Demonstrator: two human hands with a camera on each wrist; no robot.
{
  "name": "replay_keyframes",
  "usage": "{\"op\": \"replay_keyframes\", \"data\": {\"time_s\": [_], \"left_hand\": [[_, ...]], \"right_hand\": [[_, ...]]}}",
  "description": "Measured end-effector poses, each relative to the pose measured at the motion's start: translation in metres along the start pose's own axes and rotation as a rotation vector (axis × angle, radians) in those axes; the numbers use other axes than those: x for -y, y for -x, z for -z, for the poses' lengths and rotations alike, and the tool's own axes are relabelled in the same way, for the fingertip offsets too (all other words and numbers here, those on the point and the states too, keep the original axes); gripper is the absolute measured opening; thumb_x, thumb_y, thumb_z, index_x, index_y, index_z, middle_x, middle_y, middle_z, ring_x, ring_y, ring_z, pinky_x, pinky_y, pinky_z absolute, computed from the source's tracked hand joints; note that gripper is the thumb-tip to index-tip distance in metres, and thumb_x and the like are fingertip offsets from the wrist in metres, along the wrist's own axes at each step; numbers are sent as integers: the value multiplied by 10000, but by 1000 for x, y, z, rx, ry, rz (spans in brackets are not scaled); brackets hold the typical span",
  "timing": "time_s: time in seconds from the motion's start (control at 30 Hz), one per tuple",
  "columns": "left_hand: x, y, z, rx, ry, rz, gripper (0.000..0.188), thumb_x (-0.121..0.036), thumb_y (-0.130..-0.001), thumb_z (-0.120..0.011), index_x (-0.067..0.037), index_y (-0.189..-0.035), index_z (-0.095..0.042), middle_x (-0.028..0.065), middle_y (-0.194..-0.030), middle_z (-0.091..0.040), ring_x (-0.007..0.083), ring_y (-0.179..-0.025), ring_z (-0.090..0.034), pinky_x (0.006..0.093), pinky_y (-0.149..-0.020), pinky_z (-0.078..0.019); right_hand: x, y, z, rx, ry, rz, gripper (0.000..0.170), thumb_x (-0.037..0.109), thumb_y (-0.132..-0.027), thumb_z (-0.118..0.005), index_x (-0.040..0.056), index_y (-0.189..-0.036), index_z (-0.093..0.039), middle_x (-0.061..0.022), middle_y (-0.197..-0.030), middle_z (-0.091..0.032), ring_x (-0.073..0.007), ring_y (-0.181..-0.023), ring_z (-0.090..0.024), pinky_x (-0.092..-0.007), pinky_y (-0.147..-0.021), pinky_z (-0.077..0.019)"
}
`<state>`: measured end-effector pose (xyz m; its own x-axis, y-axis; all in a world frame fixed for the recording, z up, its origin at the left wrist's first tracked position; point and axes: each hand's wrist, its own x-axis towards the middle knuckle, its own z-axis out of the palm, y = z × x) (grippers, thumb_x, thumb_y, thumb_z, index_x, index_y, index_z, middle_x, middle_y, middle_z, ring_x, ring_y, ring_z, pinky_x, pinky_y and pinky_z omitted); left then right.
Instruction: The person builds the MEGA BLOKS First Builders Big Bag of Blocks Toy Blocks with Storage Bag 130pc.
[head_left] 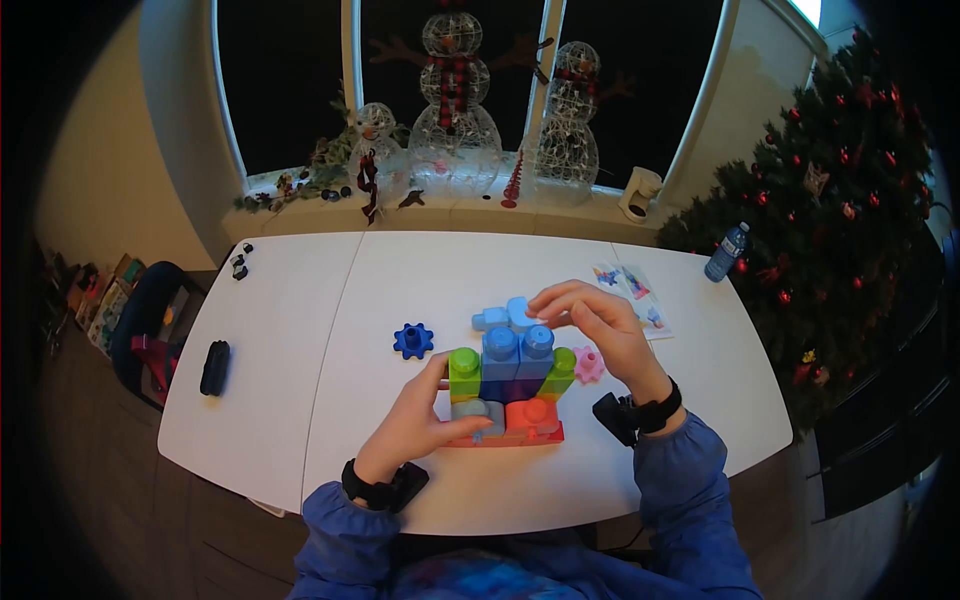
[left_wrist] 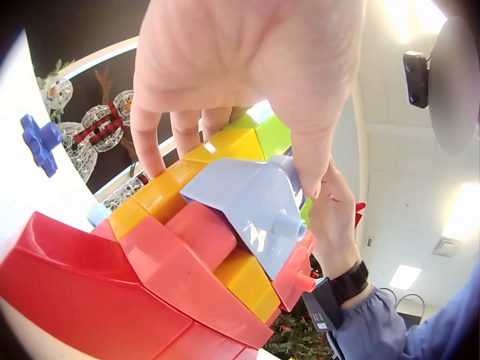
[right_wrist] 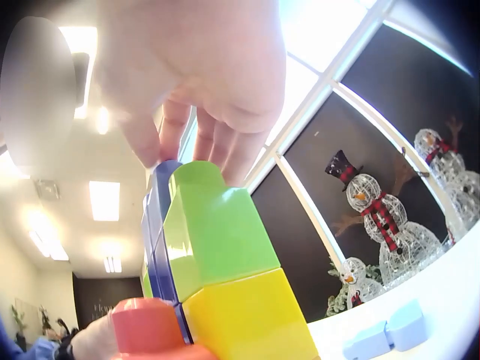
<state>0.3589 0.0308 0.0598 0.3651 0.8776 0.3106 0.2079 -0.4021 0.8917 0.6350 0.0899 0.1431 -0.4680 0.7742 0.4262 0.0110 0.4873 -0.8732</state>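
A stack of toy building blocks [head_left: 500, 385] stands near the front of the white table [head_left: 380, 460]. It has blue blocks [head_left: 517, 360] in its upper middle, lime green ones [head_left: 465, 375] beside them, and grey and coral pieces in front, above a red base [left_wrist: 82, 292]. My left hand [head_left: 410, 425] grips the stack's left side, thumb over the light grey block [left_wrist: 247, 202], fingers behind by the yellow blocks [left_wrist: 180, 172]. My right hand [head_left: 605, 325] is at the top of the stack, fingers loosely bent, fingertips right by the blue and green tops [right_wrist: 199, 176].
Behind the stack lie light blue blocks [head_left: 490, 320]. A dark blue gear [head_left: 413, 341] is to the left, a pink gear [head_left: 590, 363] to the right. Printed sheets [head_left: 640, 295], a bottle [head_left: 727, 252] and a black case [head_left: 214, 368] lie farther out.
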Motion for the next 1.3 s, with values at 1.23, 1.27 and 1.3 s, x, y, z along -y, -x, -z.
{"op": "replay_keyframes", "data": {"time_s": [1.23, 1.27, 1.3], "left_hand": [[2, 0, -1, -9, -7, -16, 787, -227, -798, -924, -31, -1426, -492, 131, -1285, -638, 267, -1204, -638, 408, -1076, -488], [3, 0, -1, -6, -8, -17, 781, -251, -810, -911, -30, -1431, -492, 148, -1296, -644, 283, -1209, -641, 414, -1072, -489], [3, 0, -1, -2, -9, -18, 776, -276, -821, -898, -29, -1435, -492, 164, -1308, -650, 299, -1214, -643, 420, -1068, -490]], "right_hand": [[11, -22, 2, -82, -69, 64, 465, 29, -871, -652, -17, -1333, -642, -90, -1250, -681, -151, -1093, -655, -303, -961, -534], [17, -21, -4, -53, -106, 107, 460, 37, -881, -651, -28, -1337, -639, -95, -1256, -679, -153, -1102, -653, -305, -970, -532], [23, -18, -9, -37, -146, 72, 461, 49, -886, -657, -34, -1339, -636, -95, -1259, -676, -157, -1110, -652, -310, -977, -530]]}}
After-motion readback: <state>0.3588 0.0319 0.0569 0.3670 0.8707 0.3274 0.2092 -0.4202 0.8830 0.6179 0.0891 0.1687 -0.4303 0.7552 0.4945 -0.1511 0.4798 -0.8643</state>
